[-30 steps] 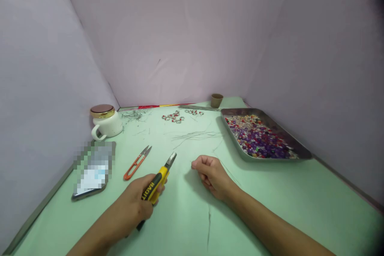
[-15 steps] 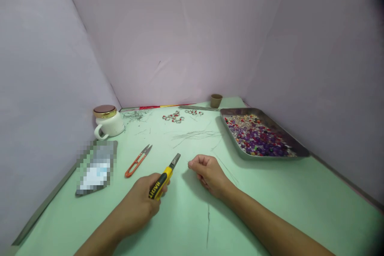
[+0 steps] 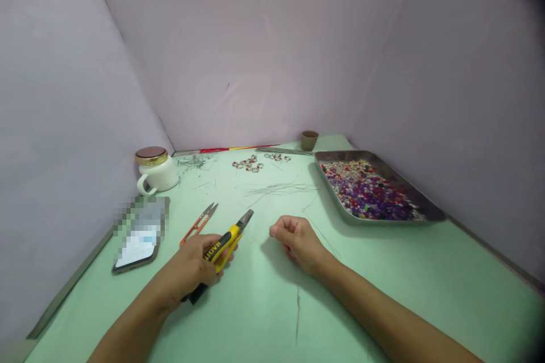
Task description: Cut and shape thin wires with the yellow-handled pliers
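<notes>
My left hand (image 3: pixel 193 266) is wrapped round yellow-and-black pliers (image 3: pixel 230 238), whose metal jaws point up and to the right. Partly behind that hand lies a pair of orange thread snips (image 3: pixel 200 223). My right hand (image 3: pixel 300 244) rests on the green table with thumb and forefinger pinched together; whatever may be between them is too small to make out. Thin wires (image 3: pixel 281 188) lie beyond both hands, and another wire (image 3: pixel 298 312) lies in front of my right hand. Farther back are several small rings with red beads (image 3: pixel 248 164).
On the right stands a metal tray (image 3: pixel 340 204) of mixed beads (image 3: pixel 374 195). A small brown cup (image 3: pixel 309 140) is at the back. To the left are a white lidded mug (image 3: pixel 159 174), a phone (image 3: pixel 140 235) and a heap of wire scraps (image 3: pixel 193 161). Pale walls enclose the table.
My left hand has drawn slightly left with the pliers, and the handles now show below it, while the snips are more covered. My right hand keeps its pinch, nearly still.
</notes>
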Demonstrator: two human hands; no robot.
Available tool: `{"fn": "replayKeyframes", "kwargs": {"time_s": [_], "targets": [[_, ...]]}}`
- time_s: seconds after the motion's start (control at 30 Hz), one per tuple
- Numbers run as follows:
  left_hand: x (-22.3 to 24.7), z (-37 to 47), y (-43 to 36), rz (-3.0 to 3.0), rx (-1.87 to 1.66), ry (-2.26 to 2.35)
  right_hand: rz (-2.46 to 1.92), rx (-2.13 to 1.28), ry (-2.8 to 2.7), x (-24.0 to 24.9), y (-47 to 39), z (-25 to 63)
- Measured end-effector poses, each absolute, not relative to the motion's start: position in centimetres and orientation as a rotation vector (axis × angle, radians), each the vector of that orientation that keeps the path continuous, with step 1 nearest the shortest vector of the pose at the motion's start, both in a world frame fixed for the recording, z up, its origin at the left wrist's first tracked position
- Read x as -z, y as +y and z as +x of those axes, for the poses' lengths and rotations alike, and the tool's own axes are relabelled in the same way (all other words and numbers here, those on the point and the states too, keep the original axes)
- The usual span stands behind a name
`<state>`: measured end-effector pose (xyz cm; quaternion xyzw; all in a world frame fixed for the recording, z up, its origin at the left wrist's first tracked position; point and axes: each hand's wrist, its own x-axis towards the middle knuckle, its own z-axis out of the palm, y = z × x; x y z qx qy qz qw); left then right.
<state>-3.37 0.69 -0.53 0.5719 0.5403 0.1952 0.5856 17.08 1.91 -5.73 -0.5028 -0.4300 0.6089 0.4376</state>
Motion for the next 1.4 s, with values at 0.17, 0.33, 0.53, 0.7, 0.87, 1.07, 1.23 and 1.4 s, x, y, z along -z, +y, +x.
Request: {"fn": "replayKeyframes", "kwargs": {"time_s": [0.17, 0.33, 0.53, 0.7, 0.87, 1.07, 1.23, 1.4], "targets": [[1.4, -7.3, 3.2, 1.014, -1.011, 1.652, -1.252, -1.478, -1.088, 5.4, 2.0, 17.8], [0.1, -9.2, 3.6, 1.01, -1.176, 1.631, -1.256, -1.468, -1.027, 5.6, 2.4, 17.9], [-0.6, -3.8, 0.0, 1.261, -0.636, 1.247, -1.253, -1.464, -0.985, 5.8, 2.3, 17.6], [-0.1, -1.7, -0.8, 1.345, -0.404, 1.199, -1.264, -1.442, -1.038, 6.1, 2.4, 17.6], [0.6, -1.5, -0.6, 1.407, -0.414, 1.22, -1.255, -1.439, -1.105, 6.2, 2.3, 17.5], [0.5, -1.6, -0.2, 1.406, -0.408, 1.285, -1.248, -1.446, -1.138, 5.9, 2.0, 17.6], [-0.1, -4.7, 1.7, 1.169, -0.758, 1.517, -1.208, -1.475, -1.123, 5.8, 2.0, 17.8], [-0.1, -6.9, 2.7, 1.107, -1.026, 1.558, -1.118, -1.549, -0.894, 5.5, 2.0, 17.7]]}}
